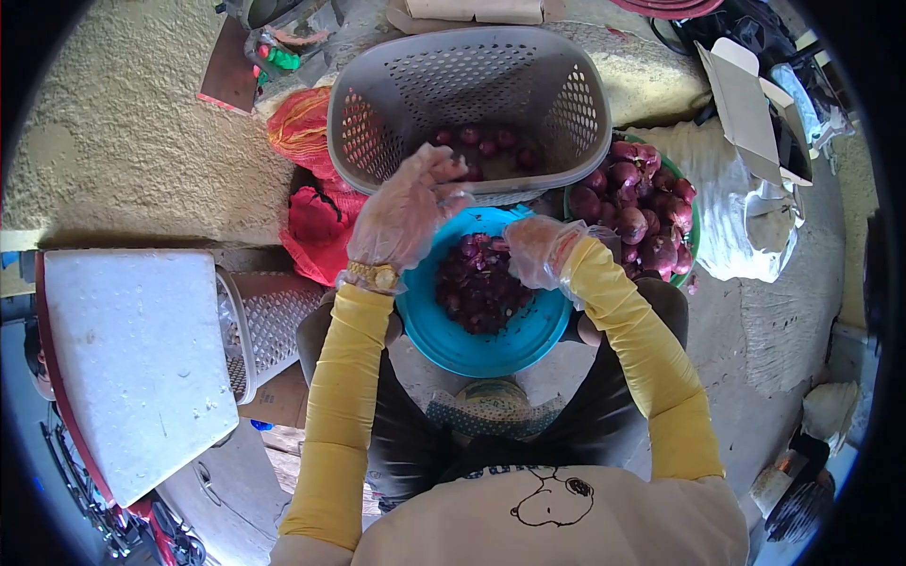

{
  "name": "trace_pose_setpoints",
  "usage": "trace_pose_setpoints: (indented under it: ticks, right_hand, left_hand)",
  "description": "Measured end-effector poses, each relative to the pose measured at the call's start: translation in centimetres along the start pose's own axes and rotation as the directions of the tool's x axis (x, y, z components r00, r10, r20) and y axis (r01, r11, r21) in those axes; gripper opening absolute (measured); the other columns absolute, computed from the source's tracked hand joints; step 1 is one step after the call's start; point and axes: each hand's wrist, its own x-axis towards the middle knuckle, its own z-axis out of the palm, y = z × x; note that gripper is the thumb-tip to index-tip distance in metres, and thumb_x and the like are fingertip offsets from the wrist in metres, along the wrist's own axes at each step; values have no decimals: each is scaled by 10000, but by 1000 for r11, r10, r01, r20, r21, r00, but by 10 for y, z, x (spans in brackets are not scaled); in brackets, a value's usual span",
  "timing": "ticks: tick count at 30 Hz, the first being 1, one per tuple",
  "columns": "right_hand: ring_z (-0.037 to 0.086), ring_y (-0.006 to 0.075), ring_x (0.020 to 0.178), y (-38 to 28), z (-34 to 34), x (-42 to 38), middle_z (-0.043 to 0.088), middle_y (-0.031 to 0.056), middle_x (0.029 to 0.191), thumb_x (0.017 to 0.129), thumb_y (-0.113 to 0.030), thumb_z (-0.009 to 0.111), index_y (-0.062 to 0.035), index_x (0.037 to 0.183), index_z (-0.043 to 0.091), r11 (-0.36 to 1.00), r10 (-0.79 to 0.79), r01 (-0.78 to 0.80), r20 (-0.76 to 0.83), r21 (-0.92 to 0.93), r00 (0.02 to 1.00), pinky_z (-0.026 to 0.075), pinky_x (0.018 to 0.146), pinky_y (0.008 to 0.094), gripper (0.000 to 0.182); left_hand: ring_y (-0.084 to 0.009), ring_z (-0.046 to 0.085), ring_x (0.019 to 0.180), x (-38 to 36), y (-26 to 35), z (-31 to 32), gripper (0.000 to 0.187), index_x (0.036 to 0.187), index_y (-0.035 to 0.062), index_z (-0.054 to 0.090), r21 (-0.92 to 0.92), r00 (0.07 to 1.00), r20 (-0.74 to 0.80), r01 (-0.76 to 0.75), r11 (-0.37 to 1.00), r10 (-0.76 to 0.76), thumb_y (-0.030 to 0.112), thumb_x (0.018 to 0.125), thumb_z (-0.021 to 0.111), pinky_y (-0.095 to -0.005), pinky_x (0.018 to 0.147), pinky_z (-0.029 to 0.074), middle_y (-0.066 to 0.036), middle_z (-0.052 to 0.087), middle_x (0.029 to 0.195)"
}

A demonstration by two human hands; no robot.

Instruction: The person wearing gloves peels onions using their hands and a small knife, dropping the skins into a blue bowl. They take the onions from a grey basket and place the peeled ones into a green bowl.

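Both my hands wear clear plastic gloves. My left hand [406, 209] reaches over the near rim of a grey perforated basket [469, 47], its fingers stretched out and partly apart, with nothing visible in them. Inside that basket lie several red onions [487, 148]. My right hand [543, 250] is above the right side of a blue basin [453, 354], fingers curled closed; what they hold, if anything, is hidden. Dark red onion skins [481, 288] fill the middle of the basin, which sits between my knees. Right of it stands a green tub [696, 226] heaped with red onions [651, 203].
A red net sack [316, 222] lies left of the basket. A white foam board [137, 349] and a light perforated basket [274, 325] stand at left. White sacking [722, 193] and an open cardboard box [746, 113] are at right.
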Motion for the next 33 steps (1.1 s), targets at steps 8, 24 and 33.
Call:
trace_pose_setpoints:
  ticks: [8,24,33]
  right_hand:
    - [736,369,876,18,-25,-25,732,196,895,893,-192,670,-24,947,725,999,-20,19,32,26,999,583,777,451,184]
    - [678,370,1147,222,95,-131,707,234,1221,817,-565,798,17,1354,606,551,829,-422,-413,720,378,509,1009,426,814]
    - [646,404,1209,233,119,-88,672,271,1276,736,-659,823,4,1355,592,318,948,-512,-252,798,196,503,1026,449,936]
  left_hand:
    - [-303,645,1052,0,9,-6,330,1246,-30,604,-131,988,-25,-154,979,152,241,1059,585,-404,914,552,-172,653,1162]
    - [-304,659,1020,7,-4,0,322,1252,-17,603,-94,997,1,-78,992,79,228,1043,617,-408,903,570,-161,662,1155]
    - [-283,640,1036,5,-5,5,328,1260,-18,604,-60,995,7,-95,994,96,226,1041,620,-390,919,553,-151,643,1169]
